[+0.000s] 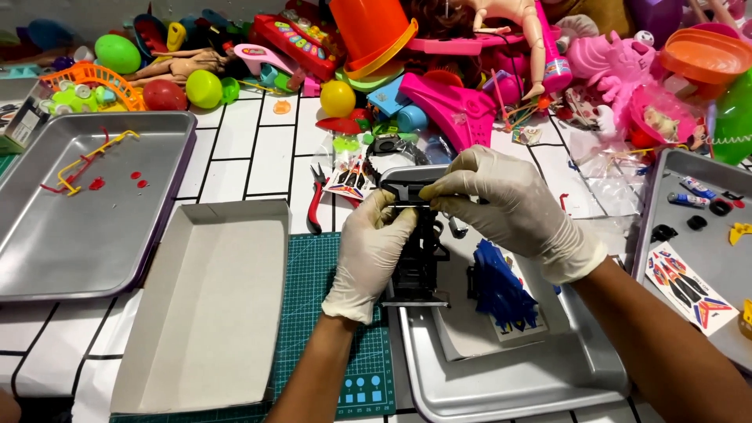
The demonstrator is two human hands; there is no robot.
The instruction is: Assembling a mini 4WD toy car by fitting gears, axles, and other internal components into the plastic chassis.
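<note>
You hold the black toy car frame (417, 251) over the middle metal tray (548, 376). Your left hand (368, 254) grips its side. Your right hand (509, 204) pinches the top end. Next, I think, press that piece down gently.

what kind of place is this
Probably a hobby or toy-repair table: a green cutting mat, metal trays of small parts, a heap of plastic toys, and gloved hands on a black toy chassis.
</note>
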